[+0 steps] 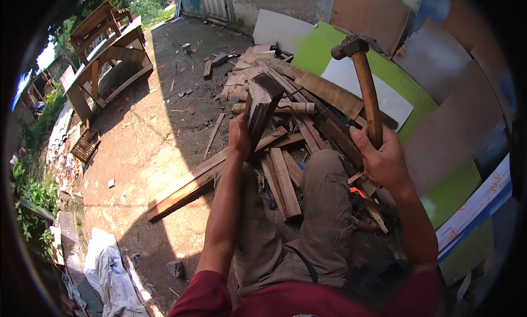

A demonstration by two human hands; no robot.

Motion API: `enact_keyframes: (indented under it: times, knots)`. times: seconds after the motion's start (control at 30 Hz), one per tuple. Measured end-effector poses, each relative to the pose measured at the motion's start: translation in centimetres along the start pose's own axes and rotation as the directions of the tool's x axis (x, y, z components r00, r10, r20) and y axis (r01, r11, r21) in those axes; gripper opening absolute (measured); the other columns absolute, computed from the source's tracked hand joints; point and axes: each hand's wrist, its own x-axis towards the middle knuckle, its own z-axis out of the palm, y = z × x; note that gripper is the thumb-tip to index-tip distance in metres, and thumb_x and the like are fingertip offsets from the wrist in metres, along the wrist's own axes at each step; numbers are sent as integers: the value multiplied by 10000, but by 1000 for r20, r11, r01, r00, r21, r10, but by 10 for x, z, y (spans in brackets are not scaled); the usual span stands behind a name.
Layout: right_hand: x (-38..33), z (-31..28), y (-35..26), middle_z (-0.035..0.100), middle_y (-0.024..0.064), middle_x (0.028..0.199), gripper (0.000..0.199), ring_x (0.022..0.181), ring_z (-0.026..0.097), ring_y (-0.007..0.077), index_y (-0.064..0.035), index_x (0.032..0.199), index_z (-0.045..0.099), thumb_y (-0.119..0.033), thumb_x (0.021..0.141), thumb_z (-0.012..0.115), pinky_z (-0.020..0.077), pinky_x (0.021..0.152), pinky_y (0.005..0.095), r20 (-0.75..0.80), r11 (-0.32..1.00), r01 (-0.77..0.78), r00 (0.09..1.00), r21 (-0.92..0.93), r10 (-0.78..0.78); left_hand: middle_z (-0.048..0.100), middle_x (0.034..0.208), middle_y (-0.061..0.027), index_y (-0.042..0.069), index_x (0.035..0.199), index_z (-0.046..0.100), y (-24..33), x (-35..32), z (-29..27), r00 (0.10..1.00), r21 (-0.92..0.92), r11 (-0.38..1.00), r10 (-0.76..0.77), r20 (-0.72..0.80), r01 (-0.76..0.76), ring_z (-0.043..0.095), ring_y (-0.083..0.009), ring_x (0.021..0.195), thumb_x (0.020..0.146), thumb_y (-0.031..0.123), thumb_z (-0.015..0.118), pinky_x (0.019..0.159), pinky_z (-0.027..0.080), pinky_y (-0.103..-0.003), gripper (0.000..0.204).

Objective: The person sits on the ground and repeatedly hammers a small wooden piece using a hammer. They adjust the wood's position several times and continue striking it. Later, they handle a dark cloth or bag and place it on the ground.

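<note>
Wood block (262,105): a dark, weathered chunk with a squared end, held upright above the knees, just in front of the scrap pile (307,105)
Left hand (239,137): grip wrapped shut around the lower part of the block, thumb side against its edge
Right hand (384,157): grip closed tight on the hammer (366,86) handle, to the right of the block
Hammer: worn brown wooden handle, dark rusty metal head raised higher than the block's top
Risk to fingers: the left hand sits just under the block's top, so a glancing blow may slide down onto it
Risk of slip: the block has no support under it that I can see; a strike may twist it out of the grip
Risk underfoot: planks (282,182) beside the block lie loose and splintery, and may hide nails
Pile: rough boards and strips, split, grey-brown, crossing at all angles
Boards (433,124) right of the block: flat smooth panels, green, white and brown, leaning
</note>
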Motion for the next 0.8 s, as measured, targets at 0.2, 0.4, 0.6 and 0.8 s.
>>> enact_keyframes:
  times: [0.2,0.4,0.6,0.8]
  knots:
    - [15,58,9,473,-62,594,247,397,397,21,-46,976,594,-277,973,682,303,359,229,213,938,-147,974,314,82,567,656,-91,-54,845,604,-25,-16,-31,999,-135,991,-19,-38,14,504,-165,639,963,758,198,555,384,-395,915]
    - [45,85,-12,491,-82,585,285,453,441,0,-51,925,627,-321,954,713,304,394,208,272,866,-114,962,487,-26,657,762,-76,-63,1007,653,0,-35,-49,997,-168,983,-78,-3,76,590,-150,700,948,782,207,603,449,-355,958]
    - [53,91,1,409,-59,546,334,360,355,31,-88,821,530,-349,987,658,279,328,231,342,865,-124,938,486,-57,680,824,-86,-43,1047,656,20,-51,-49,981,-72,996,59,185,-46,626,-150,787,935,787,318,688,494,-335,902]
    - [38,75,15,437,-52,552,324,373,373,31,-88,804,538,-325,997,645,294,340,235,276,870,-127,961,476,-11,712,1015,-135,9,1150,667,37,-70,-52,921,30,988,131,366,-152,694,-245,913,698,417,876,797,525,-340,644]
